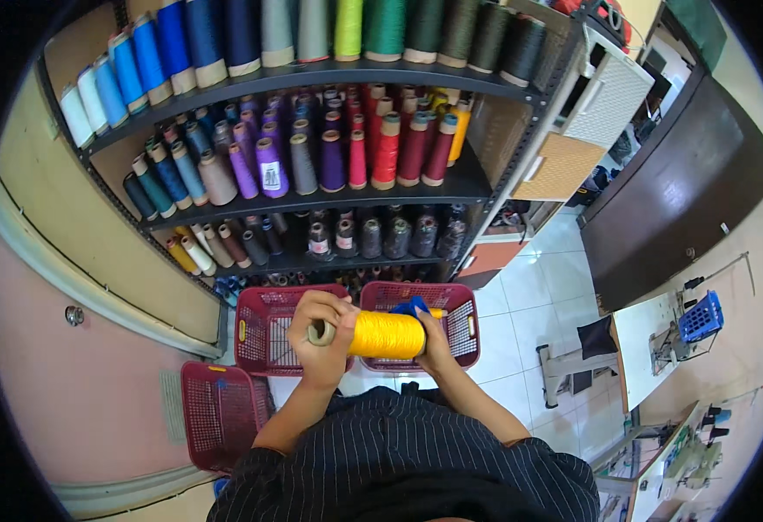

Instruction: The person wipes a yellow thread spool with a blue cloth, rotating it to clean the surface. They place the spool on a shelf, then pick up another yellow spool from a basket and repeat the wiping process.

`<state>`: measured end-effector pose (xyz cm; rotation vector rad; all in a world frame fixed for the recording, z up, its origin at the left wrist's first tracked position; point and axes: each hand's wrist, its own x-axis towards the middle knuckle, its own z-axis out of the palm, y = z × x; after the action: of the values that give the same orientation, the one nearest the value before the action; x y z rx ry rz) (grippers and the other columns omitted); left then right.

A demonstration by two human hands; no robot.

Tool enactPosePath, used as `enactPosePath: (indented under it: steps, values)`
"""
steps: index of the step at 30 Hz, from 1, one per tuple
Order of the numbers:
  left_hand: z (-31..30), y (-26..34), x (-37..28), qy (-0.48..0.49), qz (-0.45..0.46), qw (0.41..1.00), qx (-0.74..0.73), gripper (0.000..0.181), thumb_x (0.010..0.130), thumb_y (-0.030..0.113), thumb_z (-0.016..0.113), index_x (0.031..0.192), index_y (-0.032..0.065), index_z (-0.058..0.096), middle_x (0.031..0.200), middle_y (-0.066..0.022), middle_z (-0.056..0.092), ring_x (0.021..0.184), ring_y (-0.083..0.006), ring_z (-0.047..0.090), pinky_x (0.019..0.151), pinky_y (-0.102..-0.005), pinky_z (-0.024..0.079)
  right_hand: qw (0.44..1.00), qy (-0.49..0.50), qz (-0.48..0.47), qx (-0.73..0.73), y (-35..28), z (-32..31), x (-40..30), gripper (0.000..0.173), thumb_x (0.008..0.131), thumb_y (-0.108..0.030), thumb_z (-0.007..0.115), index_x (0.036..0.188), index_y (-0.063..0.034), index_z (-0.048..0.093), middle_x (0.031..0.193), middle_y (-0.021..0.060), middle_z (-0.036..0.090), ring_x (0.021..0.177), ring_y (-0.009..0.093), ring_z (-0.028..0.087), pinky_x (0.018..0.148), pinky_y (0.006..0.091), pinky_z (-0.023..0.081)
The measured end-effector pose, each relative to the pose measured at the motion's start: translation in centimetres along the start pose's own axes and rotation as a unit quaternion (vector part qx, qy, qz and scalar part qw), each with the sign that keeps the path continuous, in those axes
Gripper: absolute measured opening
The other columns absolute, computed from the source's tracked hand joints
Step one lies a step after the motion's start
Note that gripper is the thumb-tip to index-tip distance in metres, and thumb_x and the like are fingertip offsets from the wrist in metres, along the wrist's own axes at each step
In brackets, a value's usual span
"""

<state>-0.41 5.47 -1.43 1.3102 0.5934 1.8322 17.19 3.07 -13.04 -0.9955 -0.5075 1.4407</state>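
Observation:
A large cone of yellow thread (388, 335) lies sideways between my two hands, held above the baskets. The fingers of my left hand (323, 333) wrap around its narrow end, where the hollow cardboard core (321, 333) shows. My right hand (436, 342) grips the wide base at the other end. Right by those fingertips is a blue object (413, 305); whether my hand holds it or it sits in the basket behind, I cannot tell. A small yellow item (438, 313) shows just beside it, partly hidden.
Ahead stands a black metal shelf (329, 200) packed with thread cones. Red plastic baskets stand on the floor below: one left (251, 297), one right (469, 297), another (192, 417) by the pink door (68, 378). Sewing machine tables (639, 346) line the right wall, near a dark door (675, 196).

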Motion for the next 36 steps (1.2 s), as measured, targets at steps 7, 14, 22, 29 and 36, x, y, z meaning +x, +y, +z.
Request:
enactPosePath:
  steps: [7, 14, 22, 29, 36]
  values:
    - [7.0, -2.9, -4.3, -0.132, -0.024, 0.991, -0.023, 0.041, 0.089, 0.022, 0.044, 0.051, 0.0079, 0.047, 0.052, -0.0052, 0.052, 0.052, -0.0157, 0.052, 0.087, -0.04, 0.041, 0.903, 0.058, -0.275, -0.325, -9.7, -3.5, -3.9, 0.034, 0.1, -0.027, 0.046, 0.091, 0.0012, 0.062, 0.079, 0.0078, 0.063, 0.073, 0.015, 0.057, 0.07, 0.032, 0.045]
    - [13.0, -3.4, -6.5, -0.16, 0.033, 0.986, -0.018, 0.043, 0.086, 0.029, 0.043, 0.046, 0.0114, 0.045, 0.049, -0.0021, 0.053, 0.051, -0.0143, 0.052, 0.088, -0.0361, 0.033, 0.848, -0.107, -0.272, -0.441, -8.3, -11.6, -2.4, 0.037, 0.099, -0.028, 0.042, 0.089, 0.0045, 0.057, 0.083, 0.0215, 0.059, 0.076, 0.038, 0.058, 0.07, 0.0424, 0.043]
    - [15.2, -3.5, -7.0, -0.224, 0.015, 0.974, -0.019, 0.054, 0.09, 0.044, 0.04, 0.048, 0.0119, 0.047, 0.051, -0.0003, 0.054, 0.053, -0.0153, 0.054, 0.086, -0.0373, 0.032, 0.815, -0.093, -0.306, -0.483, -14.8, -13.2, -6.0, 0.039, 0.1, -0.029, 0.038, 0.101, 0.0032, 0.061, 0.097, 0.0219, 0.063, 0.09, 0.04, 0.06, 0.081, 0.0447, 0.045]
    - [18.5, -2.9, -6.9, -0.297, 0.026, 0.952, -0.069, 0.054, 0.089, 0.047, 0.04, 0.05, 0.0114, 0.047, 0.05, -0.0003, 0.053, 0.052, -0.0159, 0.055, 0.087, -0.0376, 0.031, 0.834, -0.089, -0.302, -0.453, -10.2, -16.8, -5.1, 0.047, 0.1, -0.038, 0.037, 0.108, 0.0047, 0.057, 0.107, 0.0267, 0.059, 0.097, 0.041, 0.057, 0.088, 0.045, 0.042]
    - [16.6, -2.3, -6.4, -0.295, 0.047, 0.954, -0.025, 0.052, 0.089, 0.046, 0.04, 0.049, 0.0126, 0.046, 0.05, 0.0012, 0.052, 0.053, -0.0151, 0.055, 0.085, -0.0371, 0.032, 0.909, 0.179, -0.221, -0.306, -14.8, -20.5, -4.7, 0.058, 0.1, -0.048, 0.034, 0.063, -0.006, 0.049, 0.053, 0.0005, 0.044, 0.046, 0.013, 0.041, 0.043, 0.0307, 0.032]
